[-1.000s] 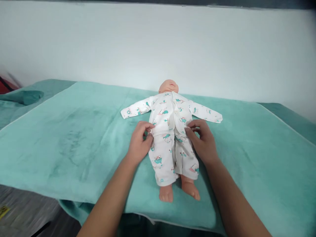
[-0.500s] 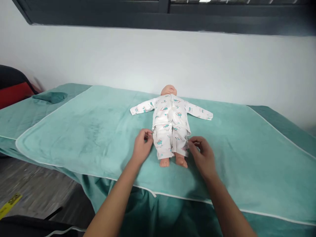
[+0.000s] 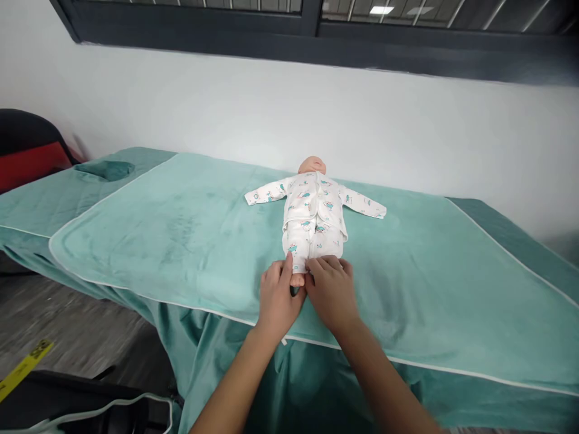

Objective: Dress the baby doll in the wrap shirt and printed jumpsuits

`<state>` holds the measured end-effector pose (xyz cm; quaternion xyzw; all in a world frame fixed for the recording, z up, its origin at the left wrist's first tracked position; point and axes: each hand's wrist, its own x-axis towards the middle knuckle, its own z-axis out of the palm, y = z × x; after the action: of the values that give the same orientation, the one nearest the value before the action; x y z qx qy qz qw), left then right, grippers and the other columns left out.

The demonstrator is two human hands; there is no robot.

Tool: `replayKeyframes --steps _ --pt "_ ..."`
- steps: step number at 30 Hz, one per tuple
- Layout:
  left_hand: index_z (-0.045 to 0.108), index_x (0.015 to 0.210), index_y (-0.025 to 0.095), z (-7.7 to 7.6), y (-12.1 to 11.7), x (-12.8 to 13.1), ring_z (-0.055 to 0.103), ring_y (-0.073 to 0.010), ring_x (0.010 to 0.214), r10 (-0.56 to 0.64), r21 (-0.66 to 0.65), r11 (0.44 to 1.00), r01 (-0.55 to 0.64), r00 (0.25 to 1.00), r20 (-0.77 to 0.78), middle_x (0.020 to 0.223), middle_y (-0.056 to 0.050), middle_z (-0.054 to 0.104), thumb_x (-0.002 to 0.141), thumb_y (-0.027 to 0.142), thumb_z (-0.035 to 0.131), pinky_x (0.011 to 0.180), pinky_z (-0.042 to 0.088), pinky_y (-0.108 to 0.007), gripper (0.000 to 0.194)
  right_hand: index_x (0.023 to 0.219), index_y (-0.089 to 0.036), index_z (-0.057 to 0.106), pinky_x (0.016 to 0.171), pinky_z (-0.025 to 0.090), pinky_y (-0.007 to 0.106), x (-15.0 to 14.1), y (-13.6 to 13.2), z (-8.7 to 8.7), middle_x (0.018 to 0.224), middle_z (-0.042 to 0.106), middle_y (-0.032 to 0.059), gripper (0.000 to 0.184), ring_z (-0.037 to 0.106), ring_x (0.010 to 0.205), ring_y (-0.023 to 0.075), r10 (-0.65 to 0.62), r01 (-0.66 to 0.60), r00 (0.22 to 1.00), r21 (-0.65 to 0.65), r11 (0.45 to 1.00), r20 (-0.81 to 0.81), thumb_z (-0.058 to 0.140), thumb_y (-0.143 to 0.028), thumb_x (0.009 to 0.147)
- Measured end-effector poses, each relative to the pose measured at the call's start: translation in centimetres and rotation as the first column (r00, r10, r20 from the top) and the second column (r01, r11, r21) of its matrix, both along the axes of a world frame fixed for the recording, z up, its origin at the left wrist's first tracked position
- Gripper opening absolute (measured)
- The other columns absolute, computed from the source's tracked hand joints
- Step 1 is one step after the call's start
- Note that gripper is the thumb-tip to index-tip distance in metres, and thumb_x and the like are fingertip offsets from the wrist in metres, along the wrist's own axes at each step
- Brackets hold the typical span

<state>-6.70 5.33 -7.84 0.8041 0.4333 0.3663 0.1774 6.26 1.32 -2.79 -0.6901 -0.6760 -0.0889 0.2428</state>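
Location: the baby doll, a smooth, flesh-coloured plastic figure in white printed clothes point(image 3: 313, 208), lies face up on a light green plush sheet point(image 3: 199, 223) spread over a bed with a darker green cover point(image 3: 54, 202). The head point(image 3: 312, 164) points to the white wall point(image 3: 271, 108); the legs point to the person.

Clothing: a white, long-sleeved fabric jacket with small coloured prints point(image 3: 301, 199) covers the torso, with both sleeves spread outward. Matching white printed trousers point(image 3: 323, 241) cover the legs; the jacket hem overlaps their top.

Hands: the left hand point(image 3: 277, 301) is at one trouser cuff, forefinger along the fabric, thumb apart from it beside the bare plastic foot point(image 3: 297, 280). The right hand point(image 3: 332, 295) has its fingers bent over the other cuff and hides that foot. Whether either set of fingers grips the fabric cannot be told.

Handling: the doll is probably light, with a firm, slightly slippery head and feet. The fabric should be soft, limp and easily creased. Take hold of the trousers at the cuff edges, using light finger pressure; to lift the doll, support the torso and head together.
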Motion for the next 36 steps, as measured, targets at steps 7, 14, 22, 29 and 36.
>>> replayKeyframes --steps 7,14,22,29,36 --pt "0.032 0.154 0.022 -0.1 0.2 -0.6 0.059 -0.0218 0.096 -0.007 0.033 0.999 0.004 0.997 0.073 0.104 -0.009 0.054 0.089 0.018 0.052 0.08 0.048 -0.035 0.068 0.083 -0.022 0.054 0.086 0.038 0.039 -1.0 -1.0 0.9 0.081 0.065 0.0017 0.009 0.058 0.085 0.0216 0.083 -0.062 0.963 0.09 0.994 -0.257 0.056 -0.014 0.084" --pt "0.05 0.142 0.025 -1.1 0.6 -1.4 0.059 -0.0168 0.086 0.021 -0.054 0.999 -0.008 0.973 0.23 0.093 -0.004 0.056 0.091 0.016 0.052 0.078 0.05 -0.031 0.053 0.087 -0.022 0.055 0.088 0.041 0.04 -2.1 -1.7 -0.3 0.081 0.065 0.0024 0.013 0.058 0.086 0.0221 0.124 -0.088 0.972 0.177 0.98 -0.202 0.053 -0.01 0.085" --pt "0.062 0.119 0.023 -1.0 0.0 -2.0 0.058 -0.0151 0.079 0.013 -0.038 0.999 -0.002 0.953 0.303 0.085 0.0 0.06 0.091 0.019 0.057 0.078 0.052 -0.031 0.029 0.109 -0.026 0.061 0.095 0.044 0.044 -0.8 -3.4 -1.2 0.101 0.069 0.0045 0.03 0.06 0.102 0.0239 0.212 -0.175 0.947 0.166 0.97 -0.241 0.046 -0.006 0.091" --pt "0.054 0.126 0.021 0.2 -1.9 -1.2 0.054 -0.0241 0.116 0.049 0.217 0.972 -0.094 0.978 0.202 0.119 -0.012 0.052 0.087 0.017 0.063 0.097 0.05 -0.042 0.04 0.121 -0.023 0.055 0.095 0.049 0.047 3.5 -4.6 -3.6 0.119 0.06 0.0111 0.034 0.057 0.11 0.025 -0.001 0.164 0.818 0.23 0.959 -0.576 0.044 -0.013 0.09" --pt "0.052 0.131 0.022 4.1 -2.1 2.0 0.051 -0.0289 0.125 -0.131 0.259 0.945 0.197 0.96 -0.249 0.127 -0.011 0.061 0.089 0.018 0.06 0.113 0.031 -0.059 0.043 0.105 -0.021 0.064 0.079 0.046 0.039 5.7 -2.0 -4.5 0.103 0.066 0.0092 0.02 0.059 0.093 0.0257 -0.11 0.144 0.889 0.043 0.989 -0.445 0.054 -0.027 0.088"
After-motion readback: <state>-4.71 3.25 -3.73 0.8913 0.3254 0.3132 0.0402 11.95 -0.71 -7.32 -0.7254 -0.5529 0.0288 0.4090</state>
